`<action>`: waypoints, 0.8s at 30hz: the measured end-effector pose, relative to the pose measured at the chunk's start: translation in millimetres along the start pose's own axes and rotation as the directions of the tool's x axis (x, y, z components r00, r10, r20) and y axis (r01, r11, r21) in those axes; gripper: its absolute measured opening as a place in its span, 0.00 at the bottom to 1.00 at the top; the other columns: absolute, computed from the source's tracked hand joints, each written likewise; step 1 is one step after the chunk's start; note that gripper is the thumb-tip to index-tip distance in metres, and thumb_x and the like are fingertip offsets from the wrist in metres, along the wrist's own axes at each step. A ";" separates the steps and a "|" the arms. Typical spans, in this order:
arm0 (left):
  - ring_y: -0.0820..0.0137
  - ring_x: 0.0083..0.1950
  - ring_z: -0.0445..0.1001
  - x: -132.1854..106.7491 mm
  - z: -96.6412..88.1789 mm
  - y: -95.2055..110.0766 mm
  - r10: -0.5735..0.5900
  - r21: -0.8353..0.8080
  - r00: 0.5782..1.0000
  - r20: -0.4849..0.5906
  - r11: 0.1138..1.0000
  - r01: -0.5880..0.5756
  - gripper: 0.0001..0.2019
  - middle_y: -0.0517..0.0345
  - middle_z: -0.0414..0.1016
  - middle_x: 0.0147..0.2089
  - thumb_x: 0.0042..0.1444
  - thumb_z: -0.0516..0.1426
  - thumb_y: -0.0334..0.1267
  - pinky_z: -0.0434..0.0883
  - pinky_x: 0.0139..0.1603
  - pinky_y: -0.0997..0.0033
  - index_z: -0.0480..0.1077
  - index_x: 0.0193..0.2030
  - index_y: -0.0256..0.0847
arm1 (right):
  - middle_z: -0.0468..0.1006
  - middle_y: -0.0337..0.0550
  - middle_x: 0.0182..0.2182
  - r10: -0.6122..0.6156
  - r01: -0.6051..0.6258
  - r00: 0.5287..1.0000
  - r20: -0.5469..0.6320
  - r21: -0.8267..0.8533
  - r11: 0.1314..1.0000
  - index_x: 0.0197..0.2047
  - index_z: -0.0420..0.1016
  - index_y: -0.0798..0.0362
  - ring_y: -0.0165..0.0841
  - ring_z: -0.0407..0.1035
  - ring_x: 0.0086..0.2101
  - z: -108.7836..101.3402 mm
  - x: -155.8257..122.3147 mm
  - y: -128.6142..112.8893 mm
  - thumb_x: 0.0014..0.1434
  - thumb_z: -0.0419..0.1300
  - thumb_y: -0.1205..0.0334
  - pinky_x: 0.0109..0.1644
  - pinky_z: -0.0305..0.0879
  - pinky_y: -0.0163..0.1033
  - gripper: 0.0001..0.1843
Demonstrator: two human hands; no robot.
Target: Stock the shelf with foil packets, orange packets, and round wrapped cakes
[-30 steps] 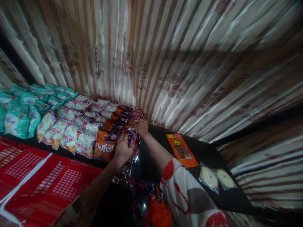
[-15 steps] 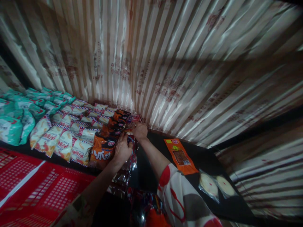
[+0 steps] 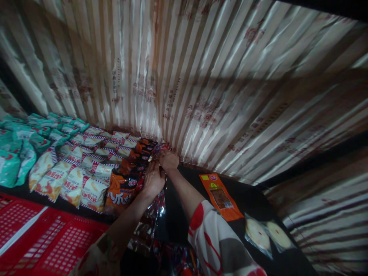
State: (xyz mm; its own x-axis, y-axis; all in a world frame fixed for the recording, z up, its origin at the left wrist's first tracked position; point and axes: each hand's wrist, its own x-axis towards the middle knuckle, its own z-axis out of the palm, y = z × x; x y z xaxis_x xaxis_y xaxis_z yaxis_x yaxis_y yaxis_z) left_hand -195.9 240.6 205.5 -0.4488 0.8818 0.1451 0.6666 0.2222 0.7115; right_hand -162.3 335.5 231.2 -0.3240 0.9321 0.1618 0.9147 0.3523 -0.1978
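My left hand [image 3: 153, 178] lies fingers-forward on a row of shiny dark red snack packets [image 3: 154, 205] on a black shelf [image 3: 178, 207], beside the orange packets [image 3: 123, 188]. Just behind it, my right hand [image 3: 169, 160] is closed on the rearmost dark red packet [image 3: 161, 147] against the striped back wall. The two hands nearly touch. Both sleeves are white with red and grey shapes.
Rows of white-and-red snack bags [image 3: 71, 180] and teal bags [image 3: 17, 145] fill the shelf's left part. A flat orange packet [image 3: 219, 195] and a clear pack of two round cakes [image 3: 264, 235] lie to the right. A red plastic crate [image 3: 40, 237] sits at lower left.
My left hand has slid back along the dark red packets towards my right hand, which stays at the rear packet. The view has shifted slightly.
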 end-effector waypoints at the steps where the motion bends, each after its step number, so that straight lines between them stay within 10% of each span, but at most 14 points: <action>1: 0.61 0.66 0.56 1.4 -0.2 0.5 -0.008 -0.005 1.000 0.009 1.000 0.008 0.23 0.41 0.61 0.63 0.55 0.48 0.32 0.52 0.67 0.58 0.60 0.59 0.30 | 0.79 0.52 0.39 -0.001 0.001 1.000 0.006 0.002 1.000 0.42 0.77 0.56 0.41 0.69 0.47 -0.5 0.7 -0.7 0.60 0.48 0.60 0.48 0.62 0.43 0.18; 24: 0.64 0.60 0.64 8.9 1.2 -8.6 -0.005 -0.036 0.999 -0.038 0.999 0.003 0.17 0.45 0.68 0.56 0.56 0.47 0.32 0.59 0.62 0.62 0.67 0.51 0.34 | 0.75 0.47 0.44 0.065 -0.072 0.995 0.070 0.112 0.991 0.49 0.73 0.44 0.37 0.72 0.41 0.9 -2.3 1.2 0.60 0.48 0.51 0.43 0.66 0.40 0.19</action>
State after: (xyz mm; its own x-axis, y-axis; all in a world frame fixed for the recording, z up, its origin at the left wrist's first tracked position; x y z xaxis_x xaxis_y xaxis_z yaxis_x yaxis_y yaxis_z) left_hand -204.9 247.0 199.8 -0.4744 0.8641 0.1678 0.6431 0.2100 0.7364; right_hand -160.6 333.8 229.7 -0.2803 0.9565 0.0804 0.9029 0.2912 -0.3162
